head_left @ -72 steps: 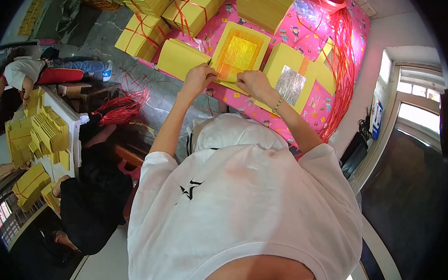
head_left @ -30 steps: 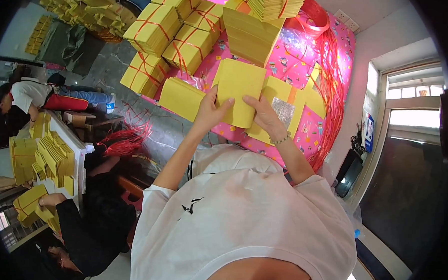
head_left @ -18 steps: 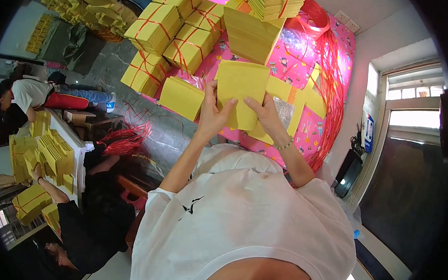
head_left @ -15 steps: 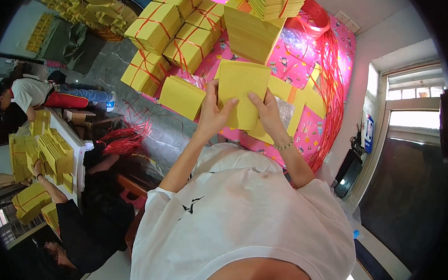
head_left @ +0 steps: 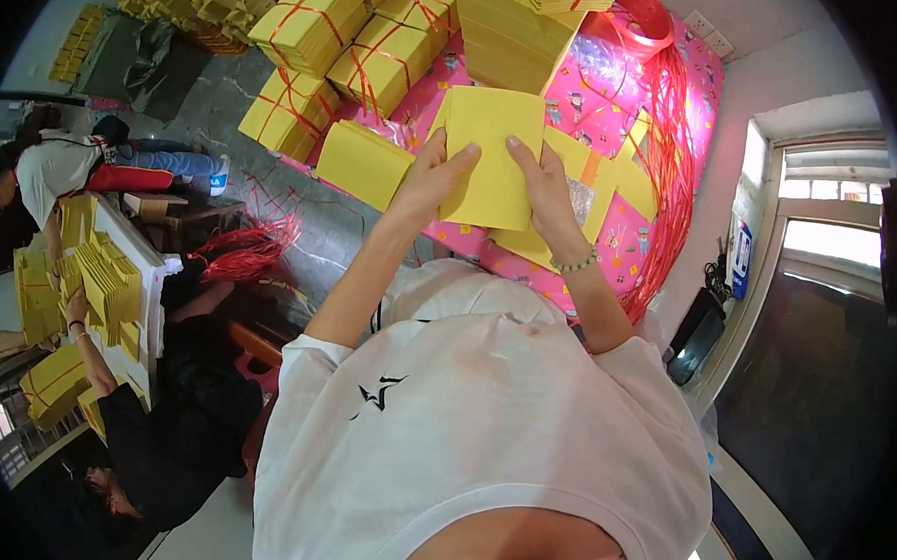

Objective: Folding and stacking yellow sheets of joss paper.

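My left hand (head_left: 432, 183) and my right hand (head_left: 553, 200) hold a stack of yellow paper (head_left: 495, 163) between them, above the near edge of the pink-covered table (head_left: 622, 247). Each thumb lies on the top sheet, the fingers curling round the sides and under. Just left of my left hand lies a loose yellow paper stack (head_left: 365, 165). By my right hand, partly under the held stack, yellow pieces (head_left: 630, 187) and a grey speckled patch (head_left: 579, 199) show on the table. Behind the held stack stands a larger yellow block (head_left: 510, 42).
Yellow bundles tied with red ribbon (head_left: 384, 65) fill the table's far left. Long red strips (head_left: 669, 160) hang down its right side. On the left, two people work at a white table (head_left: 145, 255) with yellow paper stacks. More red strips (head_left: 252, 244) lie near the floor.
The held paper stack has tilted slightly and shifted a little to the far side and right with both hands. My right thumb has moved higher along its edge.
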`<state>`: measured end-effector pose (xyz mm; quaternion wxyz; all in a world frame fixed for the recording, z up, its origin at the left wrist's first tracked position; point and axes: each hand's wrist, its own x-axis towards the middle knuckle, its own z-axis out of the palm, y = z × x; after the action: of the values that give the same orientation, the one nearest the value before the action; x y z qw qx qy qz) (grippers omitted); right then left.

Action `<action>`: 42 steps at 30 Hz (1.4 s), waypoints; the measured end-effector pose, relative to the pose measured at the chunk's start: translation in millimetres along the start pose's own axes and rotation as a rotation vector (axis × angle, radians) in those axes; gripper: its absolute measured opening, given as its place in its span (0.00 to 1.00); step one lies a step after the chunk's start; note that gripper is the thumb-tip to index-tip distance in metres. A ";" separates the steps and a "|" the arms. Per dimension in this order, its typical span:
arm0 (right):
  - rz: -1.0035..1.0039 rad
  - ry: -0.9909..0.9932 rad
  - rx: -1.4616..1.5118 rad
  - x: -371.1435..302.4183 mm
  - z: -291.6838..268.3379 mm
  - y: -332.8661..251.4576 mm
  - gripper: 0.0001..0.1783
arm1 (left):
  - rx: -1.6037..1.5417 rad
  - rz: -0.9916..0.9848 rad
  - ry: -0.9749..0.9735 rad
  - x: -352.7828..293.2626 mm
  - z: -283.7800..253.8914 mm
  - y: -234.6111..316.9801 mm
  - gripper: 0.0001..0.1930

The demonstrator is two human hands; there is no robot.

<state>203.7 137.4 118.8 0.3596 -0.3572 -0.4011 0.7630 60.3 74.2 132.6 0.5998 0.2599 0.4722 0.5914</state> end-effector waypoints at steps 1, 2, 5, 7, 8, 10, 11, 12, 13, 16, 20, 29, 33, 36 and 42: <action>-0.004 0.015 -0.011 0.6 0.1 -0.4 0.17 | -0.002 -0.003 0.002 1.3 -0.2 -0.7 0.19; -0.008 0.031 -0.021 1.3 0.0 -0.3 0.17 | -0.011 -0.022 0.008 2.3 -0.4 -1.5 0.19; -0.001 0.019 -0.015 4.9 -1.8 2.6 0.17 | -0.025 -0.039 0.022 3.4 -1.2 -2.8 0.19; -0.009 0.007 -0.035 6.8 -3.6 4.1 0.17 | -0.030 -0.039 0.026 4.8 -3.1 -3.7 0.19; -0.019 -0.006 -0.054 7.5 -4.5 4.9 0.16 | -0.020 -0.045 0.023 5.8 -4.9 -4.2 0.19; -0.015 -0.016 -0.050 8.9 -6.6 7.3 0.16 | -0.010 -0.051 0.020 6.7 -6.4 -5.1 0.19; -0.013 -0.025 -0.047 9.3 -7.4 8.3 0.17 | -0.017 -0.052 0.047 6.9 -6.6 -5.4 0.19; -0.012 -0.025 -0.047 9.9 -8.1 9.5 0.17 | -0.023 -0.053 0.074 7.5 -6.6 -5.5 0.19; -0.010 -0.023 -0.057 10.6 -8.8 10.6 0.18 | -0.023 -0.053 0.073 7.5 -5.3 -5.3 0.19; -0.033 -0.012 -0.091 8.9 -4.5 7.1 0.18 | -0.037 -0.016 0.075 4.0 2.4 -5.3 0.19; -0.087 -0.025 -0.152 4.0 -2.0 2.1 0.18 | 0.108 0.240 0.149 -2.3 14.3 -12.0 0.18; -0.096 -0.098 -0.150 -7.0 -4.7 -7.8 0.19 | 0.170 0.328 0.115 -15.8 21.4 -3.6 0.20; -0.120 -0.119 -0.138 -9.6 -4.8 -9.0 0.19 | 0.164 0.369 0.128 -19.8 27.9 -2.8 0.19; -0.115 -0.119 -0.175 -10.7 -6.0 -11.4 0.19 | 0.180 0.419 0.127 -19.8 26.9 -6.6 0.19; -0.098 -0.096 -0.132 -8.5 -9.4 -14.0 0.15 | 0.130 0.380 0.133 -19.5 24.3 -3.9 0.19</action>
<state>219.4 139.6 129.2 0.3524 -0.3234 -0.4843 0.7326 86.2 60.9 144.5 0.4270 0.3427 0.4906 0.6779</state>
